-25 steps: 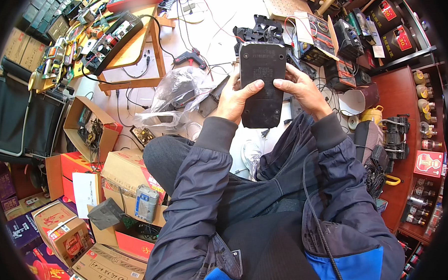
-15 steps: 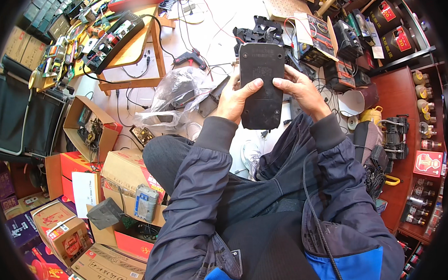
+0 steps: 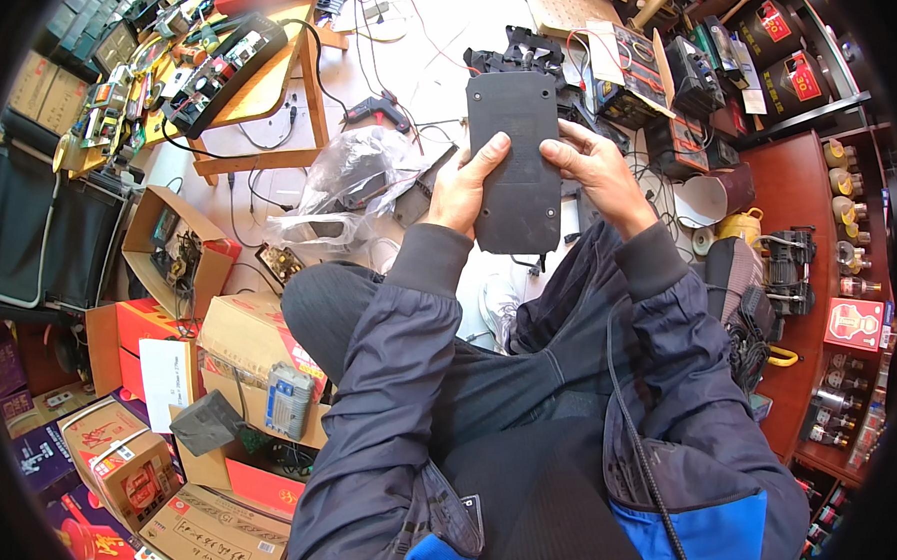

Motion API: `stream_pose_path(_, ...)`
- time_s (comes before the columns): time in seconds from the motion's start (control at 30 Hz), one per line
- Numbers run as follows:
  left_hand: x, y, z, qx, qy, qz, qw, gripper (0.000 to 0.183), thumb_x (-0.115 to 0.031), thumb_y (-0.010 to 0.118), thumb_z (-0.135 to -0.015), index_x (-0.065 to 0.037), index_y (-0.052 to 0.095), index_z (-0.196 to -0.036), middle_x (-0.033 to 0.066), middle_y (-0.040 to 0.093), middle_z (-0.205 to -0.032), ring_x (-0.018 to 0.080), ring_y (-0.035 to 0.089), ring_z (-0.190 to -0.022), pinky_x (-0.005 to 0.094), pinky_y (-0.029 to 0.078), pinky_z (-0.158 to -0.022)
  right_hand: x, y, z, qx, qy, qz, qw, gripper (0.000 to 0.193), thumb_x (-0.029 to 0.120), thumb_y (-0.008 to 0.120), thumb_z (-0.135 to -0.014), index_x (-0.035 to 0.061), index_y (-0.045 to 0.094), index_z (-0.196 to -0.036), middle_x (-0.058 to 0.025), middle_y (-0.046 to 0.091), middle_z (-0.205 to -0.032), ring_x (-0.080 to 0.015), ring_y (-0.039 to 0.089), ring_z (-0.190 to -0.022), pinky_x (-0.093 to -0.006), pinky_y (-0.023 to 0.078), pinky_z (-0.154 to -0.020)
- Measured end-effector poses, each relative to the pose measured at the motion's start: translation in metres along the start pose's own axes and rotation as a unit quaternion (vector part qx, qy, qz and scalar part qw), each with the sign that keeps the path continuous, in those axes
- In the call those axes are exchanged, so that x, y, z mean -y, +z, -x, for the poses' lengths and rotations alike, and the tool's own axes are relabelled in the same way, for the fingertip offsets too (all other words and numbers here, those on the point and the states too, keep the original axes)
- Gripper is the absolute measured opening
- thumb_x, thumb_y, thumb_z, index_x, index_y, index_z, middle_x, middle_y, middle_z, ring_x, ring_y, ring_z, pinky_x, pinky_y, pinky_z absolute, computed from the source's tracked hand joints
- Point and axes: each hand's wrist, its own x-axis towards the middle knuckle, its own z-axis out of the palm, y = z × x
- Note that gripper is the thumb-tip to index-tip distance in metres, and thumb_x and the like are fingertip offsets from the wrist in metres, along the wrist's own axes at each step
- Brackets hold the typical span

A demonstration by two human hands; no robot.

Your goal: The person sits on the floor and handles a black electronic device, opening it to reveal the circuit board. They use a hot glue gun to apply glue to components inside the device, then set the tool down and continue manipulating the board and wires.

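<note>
Black case (image 3: 516,182): one; four corner holes (image 3: 545,94).
Left hand (image 3: 462,191): fingers clamped on case.
Right hand (image 3: 606,181): fingers clamped likewise.
Clear bag (image 3: 349,174): one.

The left hand (image 3: 461,184) and right hand (image 3: 601,178) grip opposite long edges of a black rectangular casing (image 3: 516,177); a clear plastic bag (image 3: 349,174) lies on the floor (image 3: 449,25) at left, near a wooden counter (image 3: 271,91).

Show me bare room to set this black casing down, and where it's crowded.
Pale floor lies bare beyond the black heap, between the thin red wire and the perforated board; likely enough for the black casing. Crowded: the wooden workbench, the floor around the plastic bag.
</note>
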Motion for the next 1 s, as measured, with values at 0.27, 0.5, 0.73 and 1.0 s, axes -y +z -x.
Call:
stream_pose_path(0.27,0.001,-0.003,-0.003,-0.031,0.005,-0.002,0.999,0.065,-0.044,0.076,-0.096,0.006,0.059,-0.136,0.0145,0.071,-0.117,0.0213,0.072,-0.099,0.0321,0.059,-0.086,-0.009,0.0,-0.006,-0.015,0.005,0.036,0.999,0.085,0.044,0.08,-0.093,-0.0117,0.048,-0.149,-0.0142,0.071,-0.124,-0.0159,0.068,-0.105,-0.0275,0.054,-0.083)
stream_pose_path(0.5,-0.001,0.005,0.0,-0.033,0.034,0.002,0.999,0.057,-0.046,0.071,-0.1,0.002,0.064,-0.13,0.0134,0.072,-0.117,0.0209,0.071,-0.1,0.0347,0.059,-0.087,-0.001,0.008,-0.003,-0.069,0.038,0.054,0.995,0.077,0.034,0.077,-0.096,-0.0107,0.046,-0.151,-0.0059,0.069,-0.115,-0.0099,0.061,-0.088,-0.0243,0.05,-0.075)
stream_pose_path(0.73,-0.001,0.007,0.004,-0.078,0.016,-0.001,0.997,0.067,-0.049,0.077,-0.095,0.006,0.061,-0.129,0.0146,0.072,-0.111,0.0186,0.073,-0.091,0.0305,0.06,-0.078,-0.003,0.008,-0.01,-0.014,0.025,-0.014,0.999,0.06,0.027,0.074,-0.1,-0.0062,0.054,-0.145,-0.0002,0.068,-0.109,-0.0017,0.055,-0.082,-0.0176,0.038,-0.063)
stream_pose_path(1.0,-0.002,0.005,0.004,-0.075,-0.003,-0.013,0.997,0.07,-0.048,0.078,-0.094,0.007,0.058,-0.131,0.0162,0.071,-0.113,0.02,0.073,-0.092,0.0317,0.06,-0.079,-0.01,0.003,-0.011,-0.001,0.019,-0.029,0.999,0.06,0.026,0.074,-0.1,-0.0061,0.053,-0.146,-0.0031,0.069,-0.117,-0.004,0.059,-0.088,-0.018,0.043,-0.068)
